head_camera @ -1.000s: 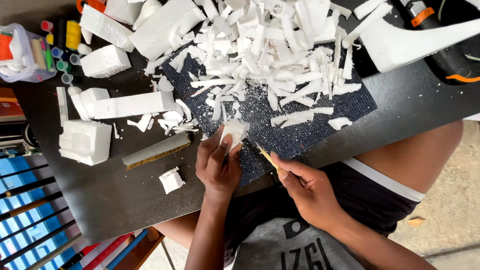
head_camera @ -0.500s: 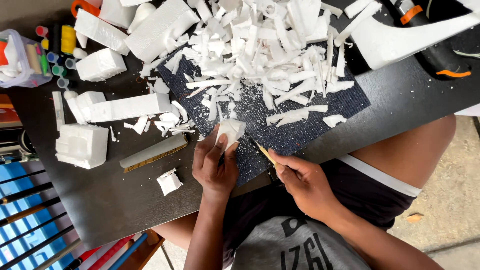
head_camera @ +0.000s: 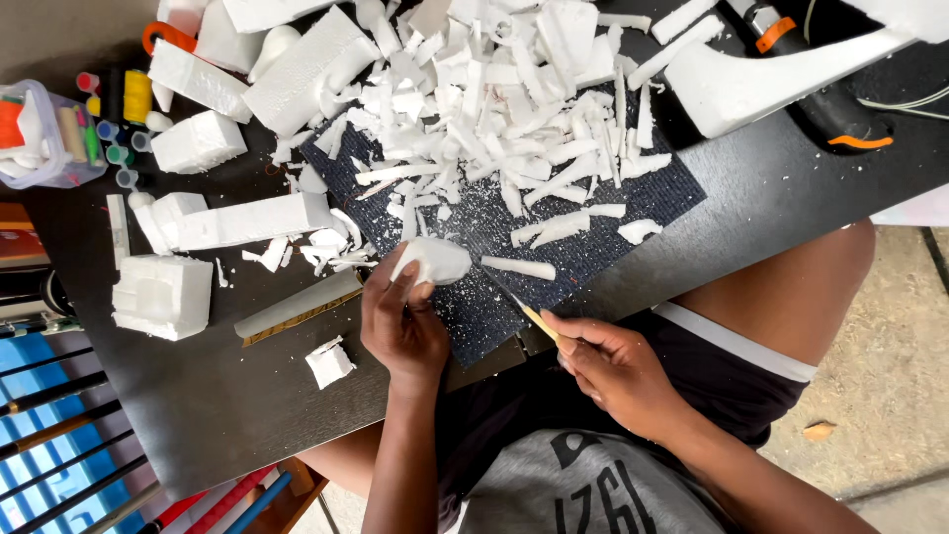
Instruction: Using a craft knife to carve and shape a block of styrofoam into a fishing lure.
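A small rounded piece of white foam (head_camera: pixel 432 261) is held just above the near edge of the dark blue carpet mat (head_camera: pixel 633 213), with the fingers of the left hand (head_camera: pixel 403 322) closed around its lower side. The right hand (head_camera: pixel 613 368), a little apart to the right over the table edge, has its fingers pressed together on the yellow handle of a small knife (head_camera: pixel 535 318), whose blade points up and left toward the foam piece. Farther out, the mat carries a big heap of white foam shavings (head_camera: pixel 494 109), and on the black table (head_camera: pixel 227 405) to the left lie foam blocks (head_camera: pixel 163 295) and a small foam cube (head_camera: pixel 329 363).
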